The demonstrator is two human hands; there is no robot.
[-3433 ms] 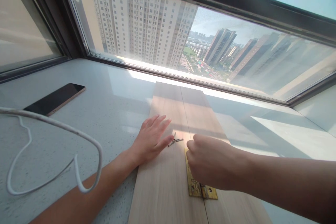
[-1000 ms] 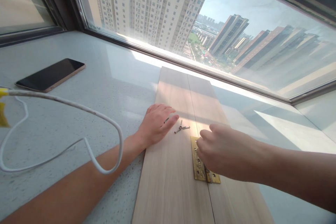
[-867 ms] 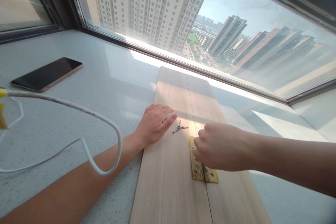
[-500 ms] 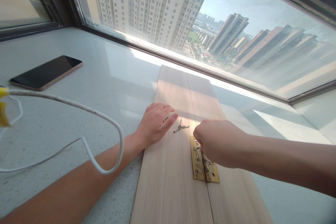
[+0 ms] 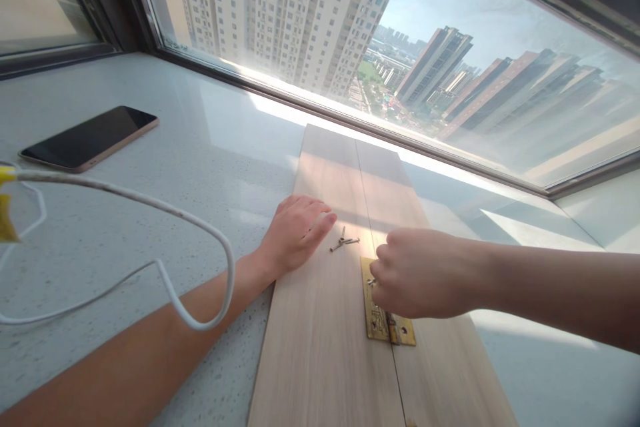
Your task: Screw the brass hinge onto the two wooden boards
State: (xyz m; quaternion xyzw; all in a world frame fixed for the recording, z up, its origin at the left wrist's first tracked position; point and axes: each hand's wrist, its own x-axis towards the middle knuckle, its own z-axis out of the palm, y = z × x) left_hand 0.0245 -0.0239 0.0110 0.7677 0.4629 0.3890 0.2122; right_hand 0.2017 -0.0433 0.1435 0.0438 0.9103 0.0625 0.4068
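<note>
Head view: two hands (image 5: 417, 273), three piled screws (image 5: 343, 241), one hinge (image 5: 379, 323).

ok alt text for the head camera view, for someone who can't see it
A curled right hand covers part of a gold-coloured hinge on pale wooden boards; the left hand rests near loose screws. Phone and white cable at left.

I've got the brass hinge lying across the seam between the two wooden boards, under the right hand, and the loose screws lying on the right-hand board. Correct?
Not quite: the head view shows the loose screws on the left-hand board. The rest stands.
</note>
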